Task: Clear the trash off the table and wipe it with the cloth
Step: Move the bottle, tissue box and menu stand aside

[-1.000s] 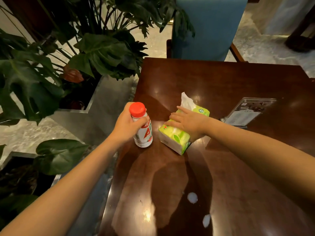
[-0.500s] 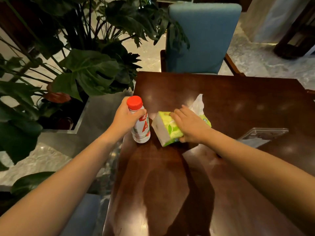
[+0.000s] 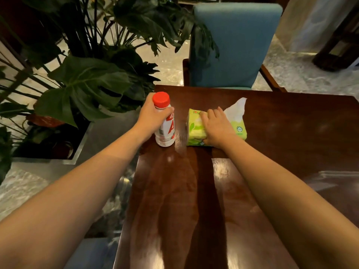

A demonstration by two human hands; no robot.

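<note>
A white bottle (image 3: 166, 131) with a red cap and red lettering stands upright near the far left corner of the dark wooden table (image 3: 194, 200). My left hand (image 3: 153, 115) is wrapped around its upper part. Just to the right lies a green tissue pack (image 3: 196, 129) with a white tissue (image 3: 236, 109) sticking out of its far end. My right hand (image 3: 215, 127) lies on top of the pack, fingers spread over it and thumb at its near edge.
A blue upholstered chair (image 3: 233, 45) stands at the table's far edge. Large-leaved plants (image 3: 83, 88) in a planter crowd the table's left side. A flat clear item (image 3: 338, 177) lies blurred at the right of the table. Marble floor surrounds the table.
Both hands have slid the bottle and the tissue pack away from me toward the table's far left corner; the pack has turned. The white spots on the near tabletop are out of view.
</note>
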